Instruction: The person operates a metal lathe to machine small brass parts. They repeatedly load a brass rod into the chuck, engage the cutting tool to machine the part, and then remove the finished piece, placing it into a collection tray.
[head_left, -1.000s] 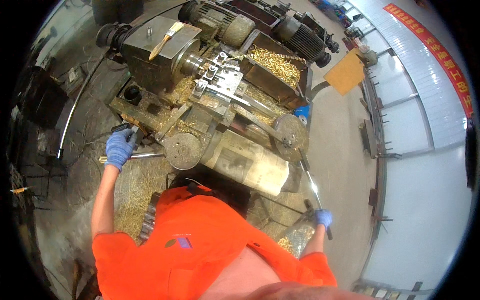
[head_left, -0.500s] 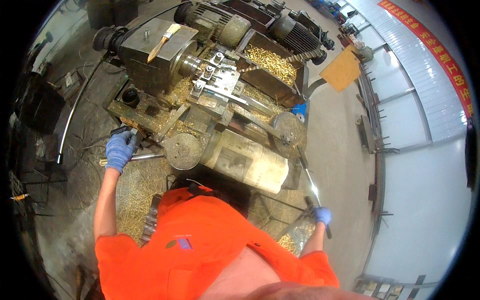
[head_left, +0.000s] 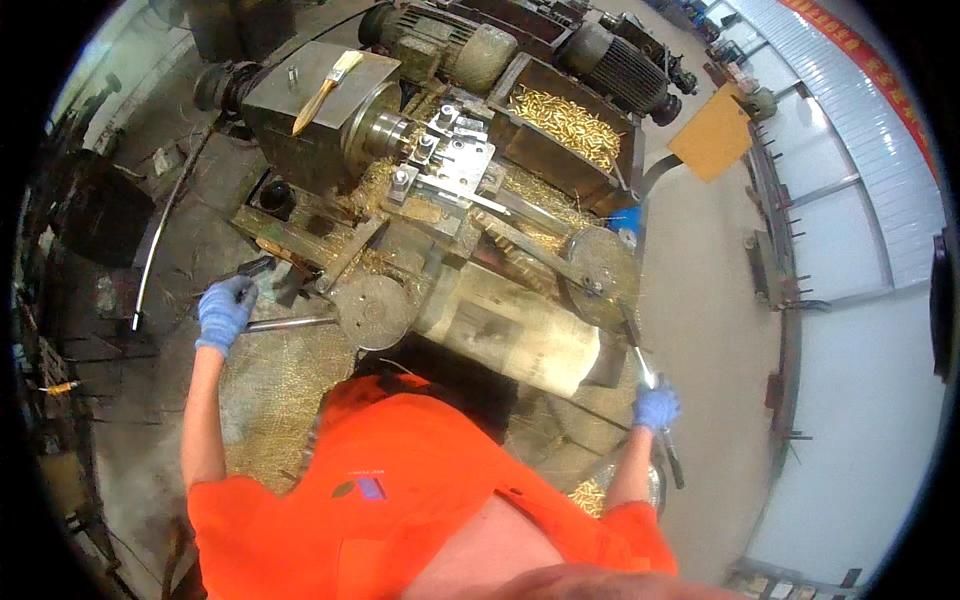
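Note:
My left hand [head_left: 226, 310], in a blue glove, grips a dark lever handle [head_left: 256, 268] at the near left of a grimy metal lathe [head_left: 440, 200]. A thin steel rod [head_left: 290, 323] lies just beside that hand. My right hand [head_left: 656, 408], also blue-gloved, is closed around a long metal lever [head_left: 640, 365] that rises toward a round handwheel [head_left: 596, 278] on the machine's right. My orange shirt fills the bottom of the view. A paintbrush [head_left: 324, 90] rests on the headstock.
A tray of brass parts [head_left: 565, 125] sits behind the lathe. Brass swarf covers the machine bed and the floor at my left. An orange board [head_left: 712, 132] stands at the right. A curved metal bar [head_left: 155, 240] lies at left. A white wall runs along the right.
The view has tilted slightly. Both hands stay on their levers, the left one a little lower than before.

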